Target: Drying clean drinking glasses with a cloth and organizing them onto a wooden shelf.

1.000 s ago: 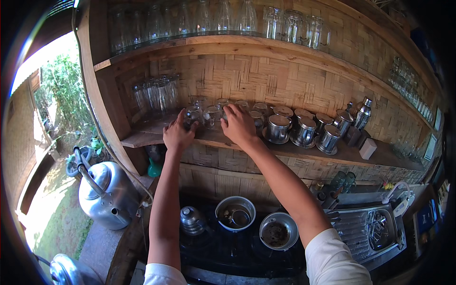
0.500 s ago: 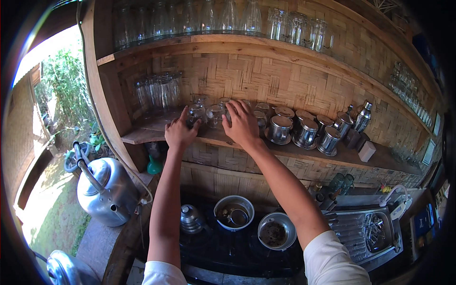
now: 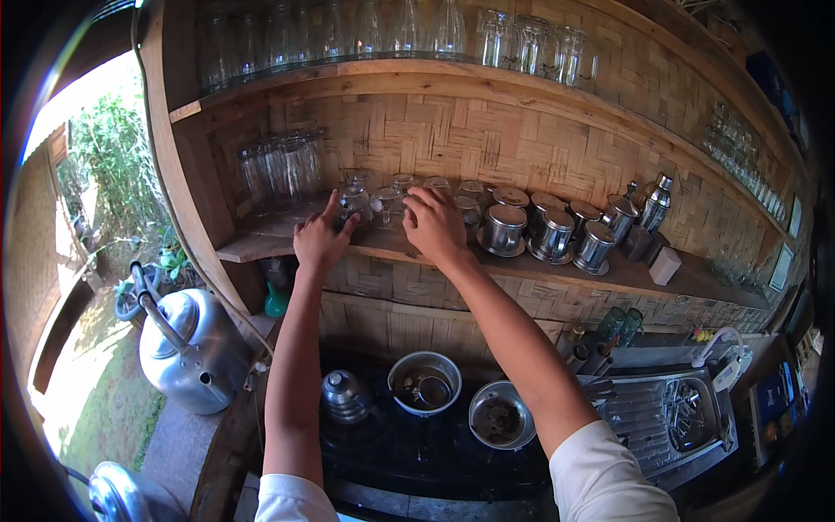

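On the middle wooden shelf point(image 3: 287, 235), small glass cups stand in two rows. My left hand point(image 3: 322, 239) has its thumb and index finger around the sides of a front-row glass cup point(image 3: 353, 200). Just right of it is another glass cup point(image 3: 386, 207), which sits between my two hands. My right hand point(image 3: 437, 226) is curled in front of the row, fingers bent and drawn together; whatever is behind or inside them is hidden. A further glass cup point(image 3: 468, 209) stands close to the right of that hand.
Tall glasses point(image 3: 291, 170) stand at the shelf's left end, lidded metal coffee drippers point(image 3: 504, 228) to the right. Below my arms are a black stove with two pots point(image 3: 424, 383) and a small metal kettle point(image 3: 345, 396). A large kettle point(image 3: 196, 348) stands left, a sink point(image 3: 696, 426) right.
The fingers of my right hand have curled in and its hand has shifted slightly left. My left hand stays at the same glass cup. The whole view has moved a little.
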Action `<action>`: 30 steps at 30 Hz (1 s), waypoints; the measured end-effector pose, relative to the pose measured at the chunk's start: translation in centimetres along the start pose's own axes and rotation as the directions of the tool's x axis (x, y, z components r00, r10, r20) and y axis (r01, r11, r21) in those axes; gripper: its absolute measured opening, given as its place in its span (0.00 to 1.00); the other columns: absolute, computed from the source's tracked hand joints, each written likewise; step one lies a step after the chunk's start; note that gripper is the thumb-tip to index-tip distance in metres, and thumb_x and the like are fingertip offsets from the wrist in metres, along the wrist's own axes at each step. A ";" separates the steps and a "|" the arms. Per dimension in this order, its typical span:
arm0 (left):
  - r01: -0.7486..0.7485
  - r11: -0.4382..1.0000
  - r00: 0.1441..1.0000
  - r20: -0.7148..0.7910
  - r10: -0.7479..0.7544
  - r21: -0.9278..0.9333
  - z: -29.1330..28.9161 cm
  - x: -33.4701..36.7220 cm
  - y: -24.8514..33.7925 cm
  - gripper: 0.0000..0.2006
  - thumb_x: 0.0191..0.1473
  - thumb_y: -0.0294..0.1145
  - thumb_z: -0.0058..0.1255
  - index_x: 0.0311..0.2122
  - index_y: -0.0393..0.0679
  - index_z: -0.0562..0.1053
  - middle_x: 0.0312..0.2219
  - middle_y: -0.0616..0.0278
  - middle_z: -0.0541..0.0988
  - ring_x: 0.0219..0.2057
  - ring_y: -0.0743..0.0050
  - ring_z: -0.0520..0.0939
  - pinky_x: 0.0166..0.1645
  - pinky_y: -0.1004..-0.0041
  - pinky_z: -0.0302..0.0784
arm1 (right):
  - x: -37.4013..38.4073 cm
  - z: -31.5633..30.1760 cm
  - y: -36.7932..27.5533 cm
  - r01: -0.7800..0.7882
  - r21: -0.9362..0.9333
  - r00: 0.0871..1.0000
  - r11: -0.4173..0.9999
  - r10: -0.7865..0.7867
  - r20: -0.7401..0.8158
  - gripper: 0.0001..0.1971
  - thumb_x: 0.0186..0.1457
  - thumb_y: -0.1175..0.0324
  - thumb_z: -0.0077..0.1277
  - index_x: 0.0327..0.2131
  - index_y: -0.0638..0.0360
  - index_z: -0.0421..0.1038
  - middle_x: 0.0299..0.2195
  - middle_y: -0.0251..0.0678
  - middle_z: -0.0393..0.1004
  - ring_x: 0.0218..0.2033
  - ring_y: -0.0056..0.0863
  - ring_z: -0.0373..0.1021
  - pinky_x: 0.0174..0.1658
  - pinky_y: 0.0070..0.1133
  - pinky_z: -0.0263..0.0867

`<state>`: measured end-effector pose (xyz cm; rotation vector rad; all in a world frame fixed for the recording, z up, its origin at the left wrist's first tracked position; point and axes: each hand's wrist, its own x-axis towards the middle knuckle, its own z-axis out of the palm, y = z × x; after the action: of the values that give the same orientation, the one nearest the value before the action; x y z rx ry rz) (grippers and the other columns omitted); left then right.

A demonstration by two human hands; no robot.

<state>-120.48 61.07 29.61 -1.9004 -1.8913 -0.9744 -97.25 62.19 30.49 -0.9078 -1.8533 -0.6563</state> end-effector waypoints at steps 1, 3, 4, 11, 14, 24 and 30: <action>-0.001 1.000 1.000 -0.003 0.001 0.014 -0.1 0.0 0.1 0.37 0.56 0.65 0.43 0.67 0.60 0.59 0.44 0.47 0.80 0.49 0.54 0.79 0.58 0.60 0.66 | 0.0 0.0 0.0 -0.007 0.011 1.000 1.000 0.007 -0.006 0.10 0.50 0.68 0.54 0.36 0.57 0.79 0.44 0.31 0.75 0.48 0.32 0.70 0.53 0.30 0.67; 0.020 1.000 0.999 0.027 -0.020 0.000 -0.4 -0.1 0.3 0.37 0.56 0.66 0.42 0.67 0.60 0.58 0.46 0.49 0.79 0.51 0.54 0.78 0.59 0.59 0.65 | 0.0 -0.1 0.0 -0.013 0.021 1.000 1.000 0.013 -0.011 0.10 0.50 0.68 0.54 0.36 0.57 0.79 0.44 0.31 0.75 0.48 0.32 0.70 0.53 0.29 0.67; 0.039 0.999 0.998 0.056 -0.038 -0.014 -0.6 -0.1 0.5 0.38 0.56 0.67 0.41 0.67 0.60 0.58 0.49 0.50 0.78 0.52 0.54 0.78 0.61 0.58 0.64 | -0.1 -0.1 0.0 -0.027 0.035 1.000 0.999 0.027 0.006 0.10 0.51 0.67 0.54 0.37 0.57 0.79 0.44 0.31 0.75 0.48 0.32 0.70 0.54 0.30 0.66; 0.058 0.996 0.998 0.018 -0.057 -0.069 -0.4 -0.3 0.5 0.42 0.56 0.71 0.37 0.69 0.55 0.54 0.55 0.54 0.74 0.59 0.60 0.71 0.63 0.59 0.60 | 0.1 -0.3 -0.2 -0.095 -0.036 0.987 0.995 0.090 -0.137 0.15 0.53 0.58 0.56 0.40 0.56 0.77 0.47 0.34 0.73 0.51 0.35 0.67 0.55 0.39 0.60; 0.018 0.997 1.000 0.006 -0.017 -0.073 -0.5 -0.4 0.6 0.44 0.55 0.71 0.37 0.69 0.54 0.52 0.59 0.58 0.71 0.62 0.61 0.68 0.64 0.58 0.59 | 0.0 -0.4 -0.1 -0.162 -0.078 0.981 0.984 0.153 -0.117 0.17 0.53 0.55 0.56 0.41 0.56 0.77 0.46 0.34 0.73 0.51 0.35 0.66 0.53 0.39 0.58; -0.100 0.966 0.981 -0.187 0.056 -0.237 -0.9 -2.2 0.6 0.40 0.57 0.61 0.47 0.67 0.48 0.55 0.60 0.53 0.68 0.61 0.53 0.68 0.64 0.57 0.59 | 0.6 -2.6 -1.2 -0.163 -0.055 0.934 0.985 0.136 -0.330 0.21 0.52 0.59 0.56 0.48 0.57 0.69 0.46 0.37 0.72 0.49 0.40 0.67 0.51 0.40 0.59; -0.226 0.863 0.943 -0.323 0.078 -0.453 -3.2 -5.0 3.7 0.26 0.58 0.44 0.53 0.58 0.41 0.67 0.52 0.47 0.75 0.53 0.45 0.75 0.55 0.61 0.71 | 0.6 -6.4 -2.1 -0.027 0.013 0.955 1.000 0.030 -0.296 0.18 0.53 0.64 0.54 0.47 0.56 0.69 0.45 0.40 0.71 0.48 0.41 0.67 0.52 0.40 0.59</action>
<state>-117.29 54.89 29.70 -1.9739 -1.3836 -1.6957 -95.87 56.35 33.54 -0.7810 -1.5713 -0.7239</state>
